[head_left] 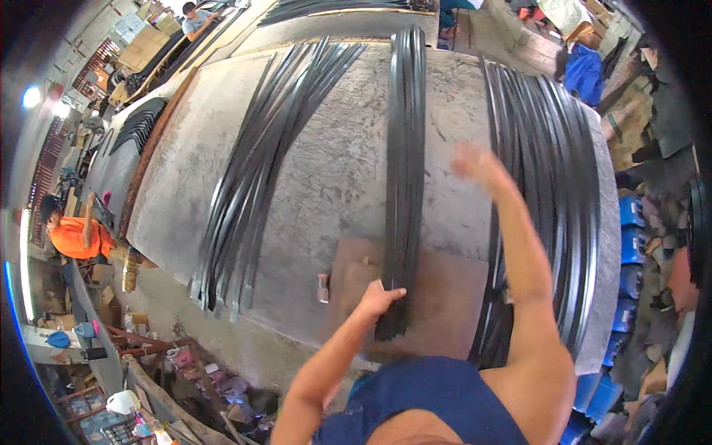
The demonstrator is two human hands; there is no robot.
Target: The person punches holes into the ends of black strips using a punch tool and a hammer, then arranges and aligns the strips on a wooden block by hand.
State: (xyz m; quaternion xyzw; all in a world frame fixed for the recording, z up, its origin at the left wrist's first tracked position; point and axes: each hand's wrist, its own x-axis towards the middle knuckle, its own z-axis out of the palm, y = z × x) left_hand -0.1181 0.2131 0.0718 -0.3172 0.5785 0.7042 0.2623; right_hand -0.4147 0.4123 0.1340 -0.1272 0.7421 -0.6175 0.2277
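- Workshop setting is recorded: a wide grey concrete table [326, 178] is seen from above, with cluttered floor and boxes around it.
- A brown board [445, 297] is laid on the near edge of the table.
- A middle bundle of long black strips [406, 148] is laid lengthwise, its near end resting on the board.
- The left hand [380, 298] is pressed against the near end of this bundle; the fingers are held together, flat on the strips.
- The right hand [475, 163] is raised above the table, between the middle bundle and a right-hand stack of strips [556, 185]; it is blurred, so finger state cannot be told.
- A fanned left stack of strips [259, 170] lies well apart.
- A person in an orange shirt [74, 236] is noted at far left.
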